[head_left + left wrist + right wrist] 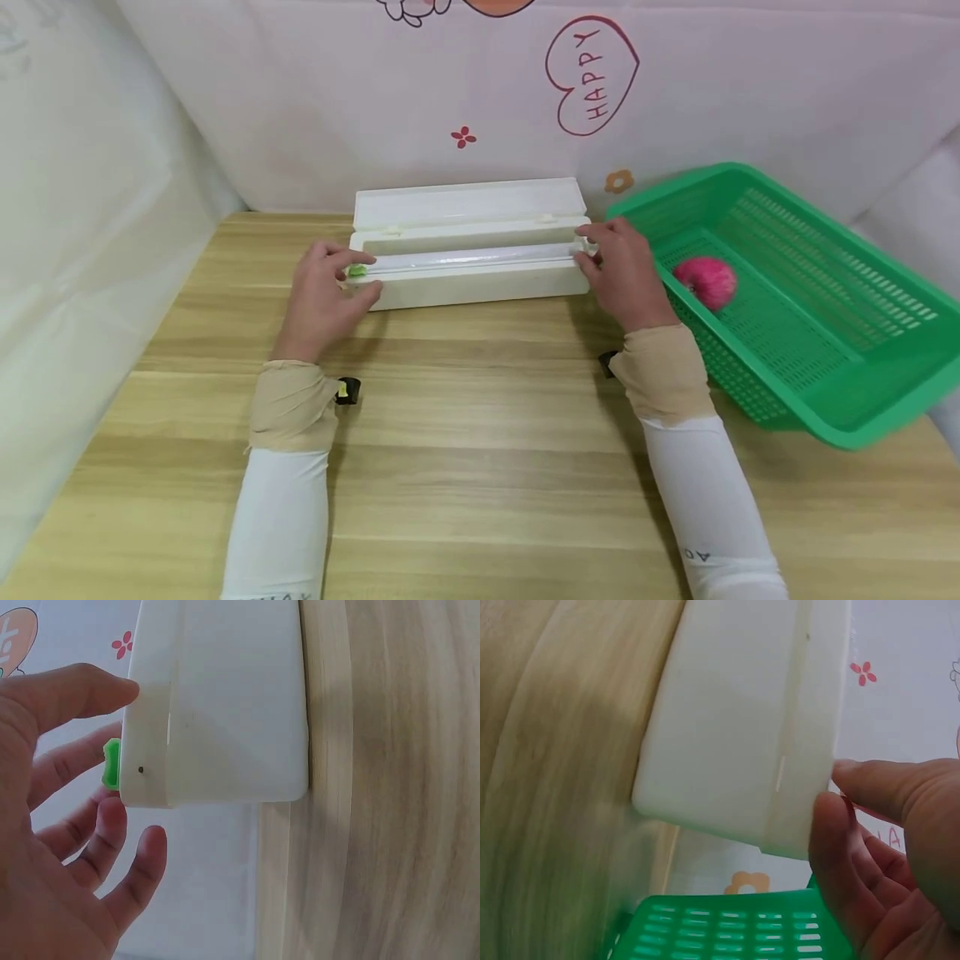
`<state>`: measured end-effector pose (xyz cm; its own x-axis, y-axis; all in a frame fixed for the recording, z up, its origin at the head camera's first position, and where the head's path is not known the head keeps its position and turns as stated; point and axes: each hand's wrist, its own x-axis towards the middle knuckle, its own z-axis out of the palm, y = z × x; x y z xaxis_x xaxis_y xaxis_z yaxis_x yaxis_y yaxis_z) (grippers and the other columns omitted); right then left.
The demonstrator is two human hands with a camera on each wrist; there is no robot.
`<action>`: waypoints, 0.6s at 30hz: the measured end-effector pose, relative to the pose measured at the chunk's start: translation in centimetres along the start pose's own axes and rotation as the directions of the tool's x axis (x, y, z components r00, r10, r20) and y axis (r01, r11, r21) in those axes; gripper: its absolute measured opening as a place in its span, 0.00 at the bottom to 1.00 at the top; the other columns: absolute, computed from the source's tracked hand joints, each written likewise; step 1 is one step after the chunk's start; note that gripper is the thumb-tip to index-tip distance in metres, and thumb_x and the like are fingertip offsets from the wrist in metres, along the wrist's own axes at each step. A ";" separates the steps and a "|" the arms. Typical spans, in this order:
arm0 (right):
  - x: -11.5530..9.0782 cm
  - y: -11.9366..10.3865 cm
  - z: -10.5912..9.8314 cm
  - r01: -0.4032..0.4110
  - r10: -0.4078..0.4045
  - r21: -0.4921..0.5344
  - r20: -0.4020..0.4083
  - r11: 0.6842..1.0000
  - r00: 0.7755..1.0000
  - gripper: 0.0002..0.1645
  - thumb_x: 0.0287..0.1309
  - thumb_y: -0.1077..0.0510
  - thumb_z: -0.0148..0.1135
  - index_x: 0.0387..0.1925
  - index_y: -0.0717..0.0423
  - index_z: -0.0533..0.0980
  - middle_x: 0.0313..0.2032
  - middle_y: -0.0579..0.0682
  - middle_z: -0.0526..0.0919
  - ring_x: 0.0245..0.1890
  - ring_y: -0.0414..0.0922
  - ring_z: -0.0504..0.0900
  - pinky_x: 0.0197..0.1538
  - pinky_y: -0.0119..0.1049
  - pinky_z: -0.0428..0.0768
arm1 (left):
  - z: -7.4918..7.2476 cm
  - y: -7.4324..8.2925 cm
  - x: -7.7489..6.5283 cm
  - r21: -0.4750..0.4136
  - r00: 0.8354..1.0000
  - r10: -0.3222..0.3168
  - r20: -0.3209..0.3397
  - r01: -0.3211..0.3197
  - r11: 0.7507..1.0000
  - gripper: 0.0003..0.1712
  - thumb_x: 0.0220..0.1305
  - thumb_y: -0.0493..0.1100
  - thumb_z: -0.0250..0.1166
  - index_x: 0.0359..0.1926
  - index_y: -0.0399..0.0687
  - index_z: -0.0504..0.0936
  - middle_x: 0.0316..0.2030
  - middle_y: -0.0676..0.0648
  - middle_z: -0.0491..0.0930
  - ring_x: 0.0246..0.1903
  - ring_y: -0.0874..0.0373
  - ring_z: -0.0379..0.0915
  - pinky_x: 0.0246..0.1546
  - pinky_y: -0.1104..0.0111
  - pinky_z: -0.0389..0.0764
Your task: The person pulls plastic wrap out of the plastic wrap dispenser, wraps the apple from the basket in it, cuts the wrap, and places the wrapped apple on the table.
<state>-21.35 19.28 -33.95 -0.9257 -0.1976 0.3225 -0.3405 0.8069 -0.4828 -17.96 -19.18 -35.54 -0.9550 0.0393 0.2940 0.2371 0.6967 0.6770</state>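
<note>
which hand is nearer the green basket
The right hand, beside the basket; the left hand is at the opposite end of the white box, by the green tab.

Smooth plastic box (480,287), wood-look table (480,433) (satiny)

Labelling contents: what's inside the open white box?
In the white box, a shiny whitish piece, possibly a film roll, lies lengthwise. What's beneath is covered; the right hand partly hides the right end.
</note>
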 end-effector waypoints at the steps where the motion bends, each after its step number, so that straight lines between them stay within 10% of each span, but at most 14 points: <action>1: -0.1 0.1 0.1 0.003 -0.003 0.000 -0.014 1.000 1.000 0.20 0.72 0.65 0.64 0.62 0.68 0.79 0.53 0.69 0.78 0.43 0.62 0.86 0.48 0.54 0.87 | 0.0 0.0 0.0 0.000 1.000 -0.001 0.003 0.001 1.000 0.19 0.63 0.39 0.71 0.54 0.39 0.88 0.51 0.37 0.74 0.44 0.42 0.70 0.47 0.59 0.68; 18: 0.2 -0.1 1.6 0.022 -0.026 -0.025 -0.164 0.999 0.986 0.12 0.77 0.63 0.58 0.48 0.69 0.83 0.48 0.68 0.78 0.43 0.63 0.80 0.50 0.57 0.83 | 0.6 0.4 0.4 0.049 0.995 -0.075 -0.065 0.078 0.996 0.16 0.70 0.44 0.66 0.52 0.41 0.89 0.50 0.39 0.77 0.41 0.45 0.68 0.45 0.60 0.66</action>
<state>-21.76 18.29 -35.10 -0.8770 -0.1249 0.4639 -0.3567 0.8161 -0.4546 -18.36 -18.42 -35.59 -0.9564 -0.0597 0.2858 0.1527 0.7321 0.6639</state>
